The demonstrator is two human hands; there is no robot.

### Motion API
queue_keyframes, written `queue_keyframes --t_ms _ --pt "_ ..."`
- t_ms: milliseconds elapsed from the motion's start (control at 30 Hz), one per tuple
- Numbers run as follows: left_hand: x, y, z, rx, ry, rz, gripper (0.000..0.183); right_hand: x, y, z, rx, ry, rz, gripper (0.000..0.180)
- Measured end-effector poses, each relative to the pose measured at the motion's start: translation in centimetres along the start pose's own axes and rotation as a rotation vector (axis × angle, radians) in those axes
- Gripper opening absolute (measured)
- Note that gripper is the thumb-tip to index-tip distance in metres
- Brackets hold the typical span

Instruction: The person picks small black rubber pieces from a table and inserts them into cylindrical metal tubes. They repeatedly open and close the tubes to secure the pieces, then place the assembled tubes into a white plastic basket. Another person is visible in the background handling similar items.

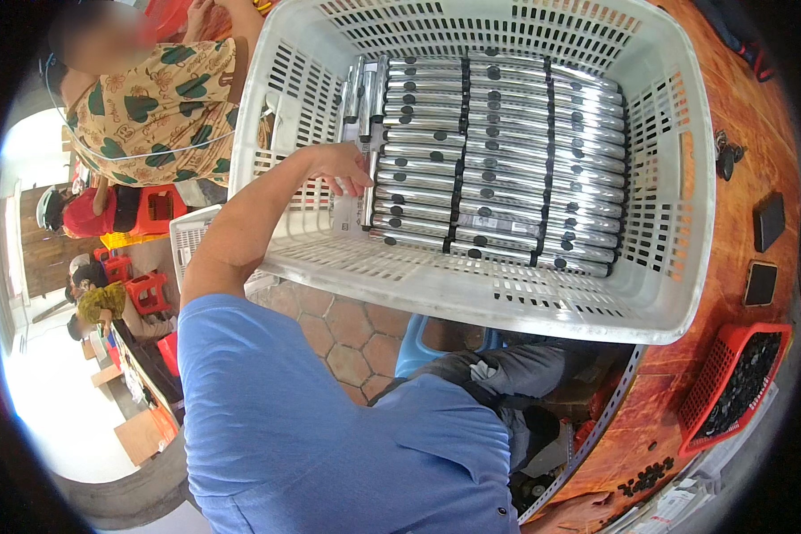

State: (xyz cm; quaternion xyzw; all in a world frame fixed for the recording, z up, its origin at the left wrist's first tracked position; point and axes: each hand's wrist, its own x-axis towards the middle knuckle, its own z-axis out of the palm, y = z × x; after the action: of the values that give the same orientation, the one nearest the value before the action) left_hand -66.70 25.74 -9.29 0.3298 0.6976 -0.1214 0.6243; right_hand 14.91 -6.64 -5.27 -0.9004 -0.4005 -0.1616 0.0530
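My left hand (342, 168) reaches over the near left wall into a large white plastic crate (440, 287). Its fingertips are at a silver tube (370, 200) lying crosswise by the crate's left end; whether they grip it is unclear. Beside it are rows of shiny silver tubes (500, 160) with black end pieces and round black parts on their sides. A few more tubes (355, 93) lie crosswise in the far left corner. My right hand (571, 510) is partly cut off at the bottom edge, over the orange tabletop, near small black parts (646, 476).
A red basket (704, 394) of black parts stands on the tabletop (661, 374) at right. Beyond it lie a phone (761, 284), a dark box (769, 221) and a small black object (727, 157). A person in a patterned shirt (153, 110) is close at left. A blue stool (410, 350) stands below.
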Motion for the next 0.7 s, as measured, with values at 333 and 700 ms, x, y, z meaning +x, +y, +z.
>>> queue_keyframes --t_ms 333,700 --pt "-0.30 0.05 0.07 -0.019 -0.001 0.014 0.041 -0.03 0.08 -0.09 -0.001 0.005 -0.002 0.041" --pt "-0.19 -0.13 0.00 0.036 0.010 0.009 0.041 -0.44 0.12 -0.03 0.003 0.009 0.014 0.041"
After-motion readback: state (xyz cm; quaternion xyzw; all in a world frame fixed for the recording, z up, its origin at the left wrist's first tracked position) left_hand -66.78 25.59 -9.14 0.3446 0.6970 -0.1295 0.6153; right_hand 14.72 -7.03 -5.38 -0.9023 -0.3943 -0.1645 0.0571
